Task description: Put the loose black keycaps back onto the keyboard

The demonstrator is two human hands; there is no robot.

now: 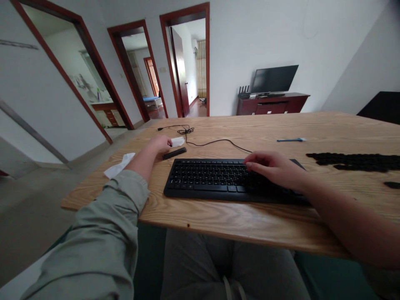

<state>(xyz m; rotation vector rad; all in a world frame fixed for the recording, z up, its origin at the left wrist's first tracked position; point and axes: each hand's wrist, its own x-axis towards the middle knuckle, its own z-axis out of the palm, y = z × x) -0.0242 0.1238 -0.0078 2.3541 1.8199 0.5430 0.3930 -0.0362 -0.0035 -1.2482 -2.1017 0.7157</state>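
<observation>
Resting on a black keyboard (231, 181), the right hand (271, 166) lies open with fingers curved over the keys, grasping nothing; the left hand (160, 143) meets a white wipe (178, 141), its grip impossible to tell, just beside a black bar (174, 153). Small black pieces (353, 161), possibly keycaps, lie heaped on the wooden tabletop (268, 129). Risk: a black cable (215, 141), snagged by the left forearm, could drag the bar aside or scatter the pieces
</observation>
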